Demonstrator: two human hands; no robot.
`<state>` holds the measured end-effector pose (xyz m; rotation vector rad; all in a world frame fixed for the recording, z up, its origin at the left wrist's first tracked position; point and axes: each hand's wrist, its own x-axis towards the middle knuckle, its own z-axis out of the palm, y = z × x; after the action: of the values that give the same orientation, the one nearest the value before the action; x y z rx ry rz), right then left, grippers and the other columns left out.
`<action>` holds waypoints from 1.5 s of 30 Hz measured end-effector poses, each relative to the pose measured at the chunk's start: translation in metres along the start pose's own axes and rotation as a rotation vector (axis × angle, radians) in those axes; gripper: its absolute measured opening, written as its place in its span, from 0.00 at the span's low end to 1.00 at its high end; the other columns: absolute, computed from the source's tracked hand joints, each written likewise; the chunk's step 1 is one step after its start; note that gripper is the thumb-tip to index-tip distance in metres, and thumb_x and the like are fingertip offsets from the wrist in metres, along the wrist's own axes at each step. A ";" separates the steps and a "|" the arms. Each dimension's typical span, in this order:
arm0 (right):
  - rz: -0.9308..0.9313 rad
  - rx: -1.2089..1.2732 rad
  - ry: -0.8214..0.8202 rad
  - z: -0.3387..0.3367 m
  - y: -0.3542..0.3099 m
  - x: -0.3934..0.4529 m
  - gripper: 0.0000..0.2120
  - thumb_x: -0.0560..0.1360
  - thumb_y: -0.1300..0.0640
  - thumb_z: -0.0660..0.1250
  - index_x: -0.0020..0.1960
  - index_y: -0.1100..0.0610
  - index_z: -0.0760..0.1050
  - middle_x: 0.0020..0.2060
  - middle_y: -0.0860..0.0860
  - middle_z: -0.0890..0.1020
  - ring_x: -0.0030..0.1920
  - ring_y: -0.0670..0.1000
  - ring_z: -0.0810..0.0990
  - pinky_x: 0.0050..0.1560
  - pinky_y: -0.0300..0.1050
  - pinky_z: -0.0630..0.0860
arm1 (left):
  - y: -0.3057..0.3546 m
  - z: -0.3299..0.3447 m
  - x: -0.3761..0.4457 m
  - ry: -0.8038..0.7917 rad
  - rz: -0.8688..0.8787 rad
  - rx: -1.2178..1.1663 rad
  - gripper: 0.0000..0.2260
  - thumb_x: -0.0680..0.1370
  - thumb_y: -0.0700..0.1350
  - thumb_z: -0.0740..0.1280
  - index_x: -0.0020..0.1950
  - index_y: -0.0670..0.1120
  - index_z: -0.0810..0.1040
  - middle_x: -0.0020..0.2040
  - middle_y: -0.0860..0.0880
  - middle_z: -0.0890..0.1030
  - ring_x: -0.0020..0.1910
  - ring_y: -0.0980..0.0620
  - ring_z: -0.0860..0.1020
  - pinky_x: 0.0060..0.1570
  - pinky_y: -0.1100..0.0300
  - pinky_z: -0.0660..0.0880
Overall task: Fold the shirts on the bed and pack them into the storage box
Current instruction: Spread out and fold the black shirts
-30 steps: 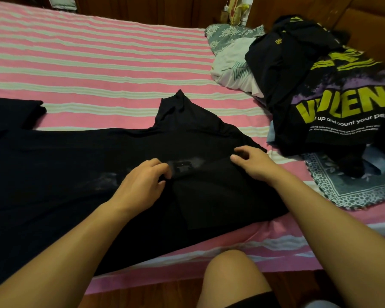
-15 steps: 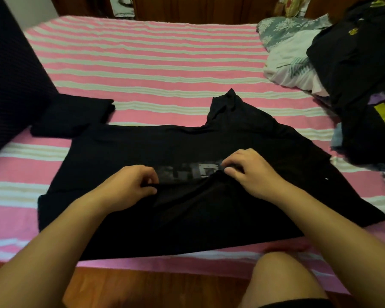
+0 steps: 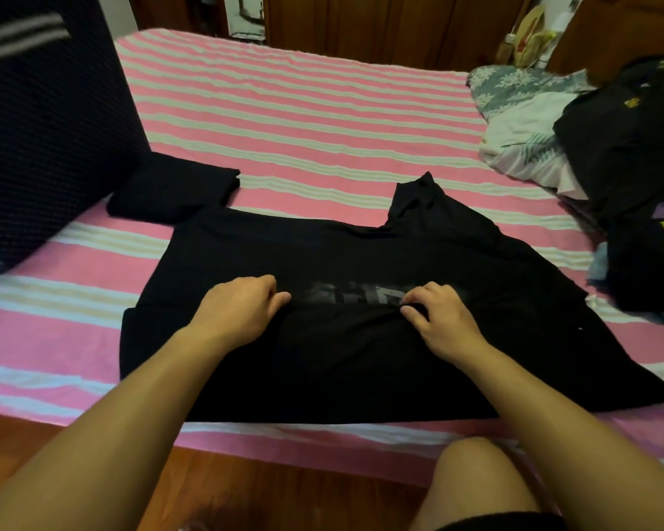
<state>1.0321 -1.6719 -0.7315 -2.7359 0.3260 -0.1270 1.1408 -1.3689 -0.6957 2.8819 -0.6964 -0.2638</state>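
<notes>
A black shirt (image 3: 246, 247) with a faded grey print lies spread across the near part of the pink striped bed (image 3: 303, 109). Its near half is folded up over the middle. My left hand (image 3: 238, 312) and my right hand (image 3: 441, 320) each pinch the folded edge, one on either side of the print. One sleeve sticks up toward the far side. A folded black shirt (image 3: 173, 189) lies beyond the spread shirt's left corner. The dark fabric storage box (image 3: 43, 139) stands on the bed at the far left, right beside the folded shirt.
A pile of dark shirts (image 3: 629, 159) with yellow print sits at the right edge of the bed, beside a floral pillow and bedding (image 3: 522, 120). My knee (image 3: 480, 480) is below the bed's near edge, over a wooden floor (image 3: 246, 488).
The view has swung left, bringing the storage box and folded shirt into sight. Both hands have shifted along the folded edge of the black shirt, still pinching it, and the fold lies straighter.
</notes>
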 end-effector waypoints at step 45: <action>0.400 0.952 -0.026 -0.035 0.018 0.293 0.12 0.81 0.64 0.61 0.64 0.58 0.73 0.44 0.55 0.82 0.38 0.52 0.83 0.39 0.43 0.80 | -0.063 0.033 0.189 0.329 -0.049 0.118 0.28 0.79 0.61 0.47 0.72 0.53 0.73 0.71 0.45 0.74 0.70 0.43 0.72 0.72 0.45 0.65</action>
<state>1.3081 -1.7715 -0.6934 -1.6984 0.6083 -0.1006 1.3267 -1.4051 -0.7651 2.9501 -0.5984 0.2495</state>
